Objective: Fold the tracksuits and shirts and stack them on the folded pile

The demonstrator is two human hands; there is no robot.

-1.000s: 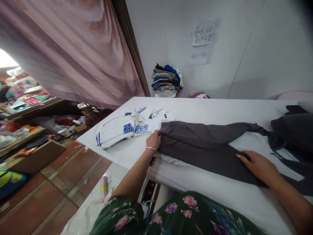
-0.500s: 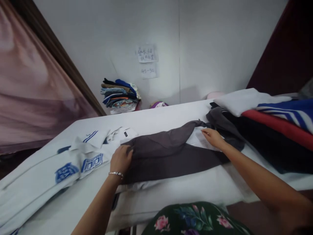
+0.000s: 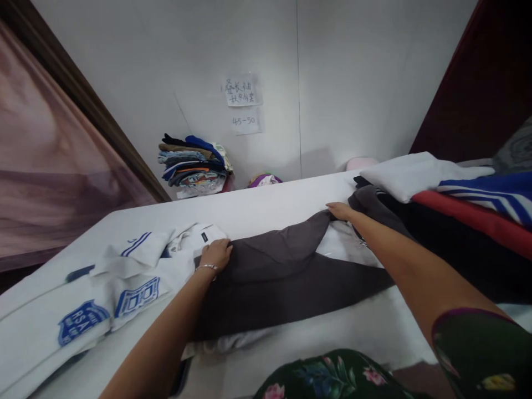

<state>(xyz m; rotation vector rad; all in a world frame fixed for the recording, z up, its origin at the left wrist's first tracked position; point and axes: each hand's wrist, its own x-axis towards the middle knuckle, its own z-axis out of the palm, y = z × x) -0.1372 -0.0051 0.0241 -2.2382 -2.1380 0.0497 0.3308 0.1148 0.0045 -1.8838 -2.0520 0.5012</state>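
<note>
Dark grey garment (image 3: 266, 293) lies spread on the desk (image 3: 266, 208) across the lower middle of the frame, parting into two lengths towards the right. The step in hand looks like straightening it. Left of centre, the left hand (image 3: 216, 254) has its fingers bent over the upper left edge; I cannot tell whether it grips. Right of centre and higher, the right hand (image 3: 339, 210) has fingers nearly together at the upper length; a pinch is unclear. Next seems to call for drawing that length flat, away from the black clothing (image 3: 449, 249) at right.
</note>
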